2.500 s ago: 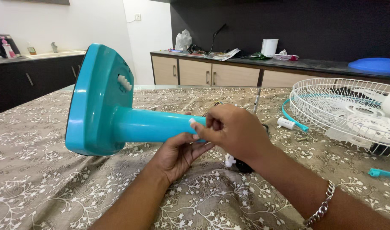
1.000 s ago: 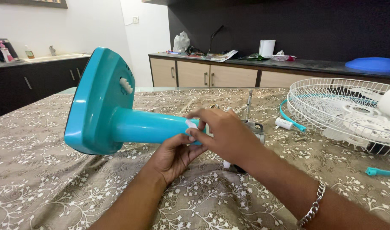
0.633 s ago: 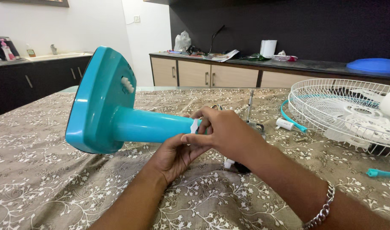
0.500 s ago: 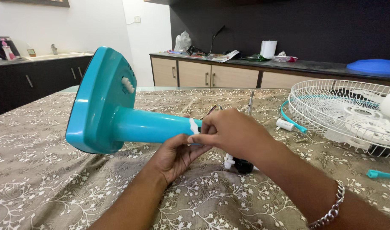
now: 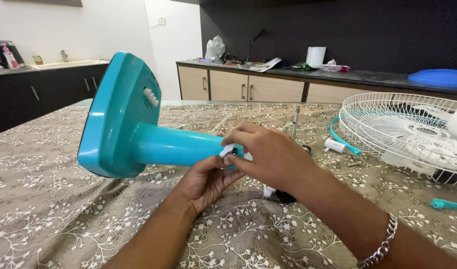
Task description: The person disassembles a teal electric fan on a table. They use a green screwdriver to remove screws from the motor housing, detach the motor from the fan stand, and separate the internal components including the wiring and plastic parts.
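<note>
- A black kettle (image 5: 0,51) stands on the far-left counter by the white wall, with a small pink-topped bottle (image 5: 9,58) in front of it and a sink tap further along
- The teal fan stand (image 5: 133,128) lies on its side on the table, its broad base tipped up at the left and its round column running right toward the hands
- The left hand (image 5: 204,180) cups the column end from below, palm up, fingers curled against it
- A small white piece (image 5: 227,150) sits at the column's end, pinched between thumb and fingers of the right hand (image 5: 268,155), which closes over it from above; a chain bracelet is on that wrist
- Just under the right hand a small black and white part (image 5: 277,193) lies on the cloth
- A white wire fan guard (image 5: 408,132) rests at the right, a teal rim strip (image 5: 340,137) beside it
- The table wears a brown tablecloth (image 5: 64,219) with white flower vines
- Behind runs a dark wall, and a beige-doored cabinet (image 5: 238,87) carries a white plastic bag, scattered papers, a white paper roll (image 5: 316,56) and a blue lid (image 5: 440,77)
</note>
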